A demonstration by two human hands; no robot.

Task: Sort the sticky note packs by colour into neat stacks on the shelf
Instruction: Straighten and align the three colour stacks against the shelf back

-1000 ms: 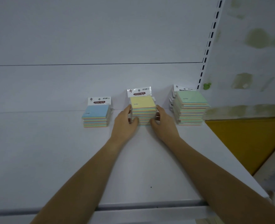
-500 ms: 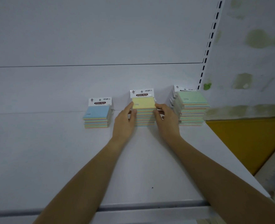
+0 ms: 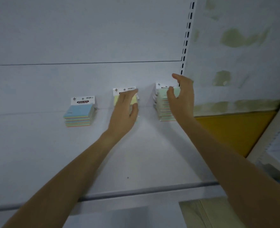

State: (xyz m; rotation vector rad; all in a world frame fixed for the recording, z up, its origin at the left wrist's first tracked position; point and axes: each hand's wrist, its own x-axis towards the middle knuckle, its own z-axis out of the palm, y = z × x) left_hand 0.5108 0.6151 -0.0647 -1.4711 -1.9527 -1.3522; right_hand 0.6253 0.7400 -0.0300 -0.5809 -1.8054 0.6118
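1. The fingers of the left hand [image 3: 125, 112] are seen spread and loosely curved over the yellow-topped stack [image 3: 118, 100], with nothing gripped; whether the stack is touched cannot be told.
2. The fingers of the right hand [image 3: 182, 97] are held apart in an open claw in front of the green-topped stack [image 3: 163, 106], and nothing is clasped between them.
3. Both bare forearms are stretched forward from the near edge across the white shelf [image 3: 70, 153].
4. Three stacks of sticky note packs are set in a row at the back of the shelf, well apart from each other: the blue-topped stack [image 3: 79, 115] on the left, the yellow-topped in the middle, the green-topped on the right.
5. The green-topped stack is seen to be the tallest.
6. Behind the stacks, a white back panel [image 3: 86, 38] is seen, bounded on the right by a slotted upright [image 3: 188, 30].
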